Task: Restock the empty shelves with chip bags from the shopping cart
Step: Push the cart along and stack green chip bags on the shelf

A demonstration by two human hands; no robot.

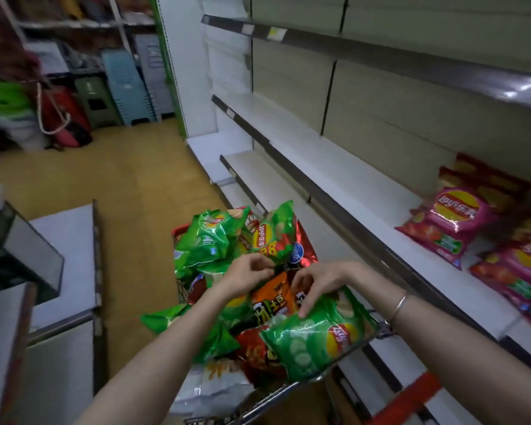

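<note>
1. Picking step: both hands reached into the shopping cart [292,386], heaped with chip bags, left of the shelves.
2. The left hand [246,276] pinched the upright green bag [273,237] by its lower edge. The right hand [319,285] lay curled on the near green bag [319,342]; grip unclear.
3. Next, I judged: lift one bag right onto the bare shelf [334,167], beside the pink bags [451,216].

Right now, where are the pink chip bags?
The pink chip bags lie at the right edge of the head view, on a white shelf, right of the shopping cart.
</note>
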